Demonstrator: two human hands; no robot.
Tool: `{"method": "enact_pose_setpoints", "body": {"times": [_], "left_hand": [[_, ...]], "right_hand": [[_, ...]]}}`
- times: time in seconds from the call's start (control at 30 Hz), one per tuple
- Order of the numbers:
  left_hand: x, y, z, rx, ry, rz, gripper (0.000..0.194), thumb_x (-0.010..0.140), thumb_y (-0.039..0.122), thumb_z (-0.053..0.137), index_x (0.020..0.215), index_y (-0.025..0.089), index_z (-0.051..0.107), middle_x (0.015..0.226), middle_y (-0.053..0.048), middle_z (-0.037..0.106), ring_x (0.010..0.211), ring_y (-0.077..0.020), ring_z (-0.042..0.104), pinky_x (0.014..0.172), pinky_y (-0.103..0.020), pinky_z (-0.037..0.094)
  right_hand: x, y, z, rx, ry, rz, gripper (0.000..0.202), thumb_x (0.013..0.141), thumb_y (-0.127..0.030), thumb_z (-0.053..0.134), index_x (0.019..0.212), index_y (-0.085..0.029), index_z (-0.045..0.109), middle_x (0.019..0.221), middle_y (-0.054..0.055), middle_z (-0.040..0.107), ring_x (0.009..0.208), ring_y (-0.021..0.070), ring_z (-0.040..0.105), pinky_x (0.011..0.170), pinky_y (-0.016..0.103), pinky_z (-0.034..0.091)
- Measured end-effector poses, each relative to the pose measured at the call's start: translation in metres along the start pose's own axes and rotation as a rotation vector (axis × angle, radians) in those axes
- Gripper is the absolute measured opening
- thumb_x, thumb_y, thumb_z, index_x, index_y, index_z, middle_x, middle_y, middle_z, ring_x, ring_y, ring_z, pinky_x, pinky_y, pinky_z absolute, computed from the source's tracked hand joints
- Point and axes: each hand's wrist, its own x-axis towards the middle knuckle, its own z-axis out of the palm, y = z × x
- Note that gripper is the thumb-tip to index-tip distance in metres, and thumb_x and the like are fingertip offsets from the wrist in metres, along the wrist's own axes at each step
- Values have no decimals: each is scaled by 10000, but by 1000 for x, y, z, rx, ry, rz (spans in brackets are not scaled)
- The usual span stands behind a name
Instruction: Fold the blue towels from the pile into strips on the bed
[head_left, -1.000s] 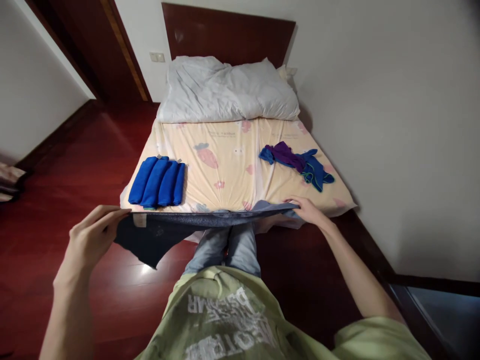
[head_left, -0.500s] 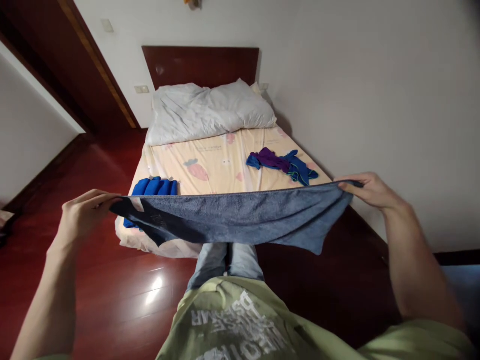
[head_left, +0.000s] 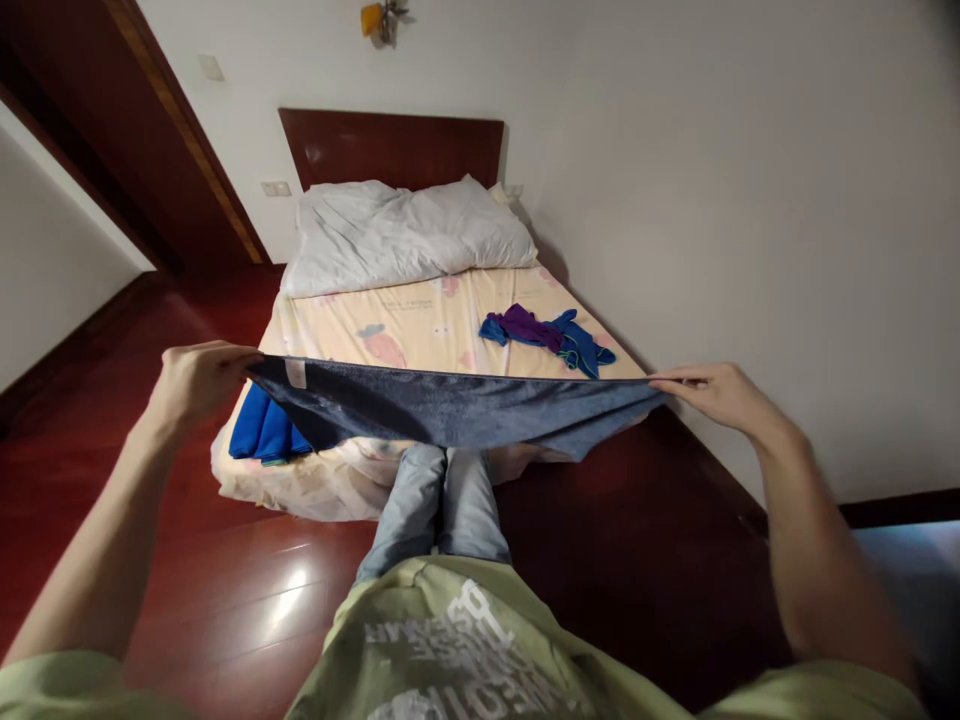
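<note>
A grey-blue towel is stretched wide in front of me, its top edge pulled nearly straight and its lower part hanging loose. My left hand pinches one top corner, close to a white label. The opposite corner is pinched between the thumb and fingers of my right hand. Behind the towel's left end, folded bright blue cloths lie on the bed's near corner, partly covered from view. Crumpled purple and blue cloths rest farther back on the right side of the bed.
The bed has a pale printed sheet, with a white pillow or quilt against the dark headboard. A wall runs along its right side. Dark red flooring surrounds my legs, and a door stands at the left.
My left hand has risen and moved right, while my right hand has shifted slightly left and down. The towel swings away toward the bed, its hanging part looking shorter.
</note>
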Motion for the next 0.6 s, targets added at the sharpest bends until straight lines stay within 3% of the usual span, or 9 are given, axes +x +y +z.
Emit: {"method": "enact_pose_setpoints", "body": {"times": [0.1, 0.2, 0.27, 0.43, 0.6], "left_hand": [[0, -9, 0, -5, -145, -53, 484, 872, 590, 504, 873, 212, 808, 864, -45, 797, 779, -199, 738, 771, -292, 587], [0, -20, 1, -56, -394, -172, 517, 771, 685, 557, 844, 234, 799, 773, -25, 765, 695, -183, 705, 743, -287, 587], [2, -22, 3, -91, -543, -246, 524, 748, 701, 602, 848, 225, 797, 748, -20, 748, 689, -184, 702, 772, -303, 596], [15, -17, 19, -99, -689, -328, 542, 838, 657, 635, 929, 148, 800, 752, -34, 738, 748, -200, 730, 896, -411, 588], [34, -26, 54, -63, -743, -297, 391, 893, 514, 651, 953, 160, 805, 687, -5, 739, 732, -188, 731, 937, -395, 573]], "right_hand": [[-12, 5, -5, 127, -68, 184, 378, 690, -606, 788, 843, -266, 850, 734, 77, 769, 679, 269, 689, 643, 387, 554], [-17, 9, -9, 196, -104, 294, 320, 636, -583, 816, 783, -299, 815, 459, 24, 589, 420, 225, 526, 465, 388, 465], [-15, 11, -11, 220, -154, 335, 317, 615, -589, 824, 754, -305, 799, 413, 19, 546, 376, 225, 502, 424, 389, 445], [8, 11, -12, 197, -240, 418, 376, 568, -559, 865, 773, -248, 814, 506, 70, 656, 447, 262, 643, 480, 393, 573], [45, 19, 3, 314, -246, 478, 354, 544, -423, 917, 784, -182, 817, 788, 126, 792, 668, 279, 778, 614, 342, 675]]}}
